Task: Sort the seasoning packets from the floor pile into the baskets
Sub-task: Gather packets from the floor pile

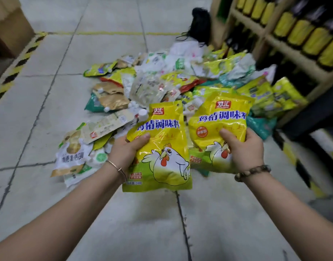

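Head-worn view: the left hand (pixel 128 151) and right hand (pixel 244 151) each have a grip closed on a matching yellow chicken packet, the left packet (pixel 167 166) and right packet (pixel 218 125), held up over the pile (pixel 143 85) on the floor (pixel 49 110). Each glossy packet is pinched at one side only, so either may slip and fall back. No basket is in view, so they could land in the wrong one.
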